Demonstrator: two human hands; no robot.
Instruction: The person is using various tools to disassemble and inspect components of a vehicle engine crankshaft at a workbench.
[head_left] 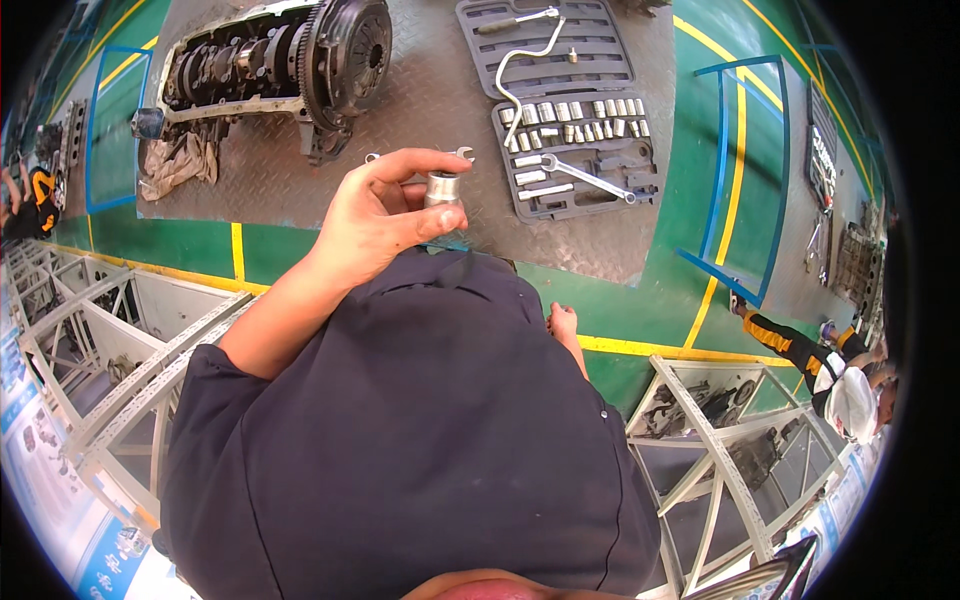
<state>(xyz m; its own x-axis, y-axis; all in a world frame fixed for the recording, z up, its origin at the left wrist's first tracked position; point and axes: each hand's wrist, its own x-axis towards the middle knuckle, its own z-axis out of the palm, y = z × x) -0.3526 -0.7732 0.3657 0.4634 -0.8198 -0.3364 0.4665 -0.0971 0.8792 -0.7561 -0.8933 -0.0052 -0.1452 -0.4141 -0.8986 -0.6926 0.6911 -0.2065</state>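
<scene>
In front of my chest, my left hand [385,210] is closed on a silver metal socket [442,188], pinched upright between thumb and fingers. Just beyond that hand, a wrench [465,154] lies on the table, its middle hidden behind my fingers. My right hand [563,322] hangs low at my right side, partly covered by my dark shirt. Its fingers look curled; whether they hold anything is hidden. To the right of my left hand lies an open grey socket tool case [640,175] with rows of sockets [575,112]. Across it rests a combination wrench [590,180].
An opened engine block [240,75] with a large toothed flywheel [345,60] stands at the table's far left, beside crumpled gloves or rags [180,165]. A ratchet [517,20] and a bent bar [505,75] lie in the case. Metal-framed stands [715,440] are behind me; another person [800,350] is at right.
</scene>
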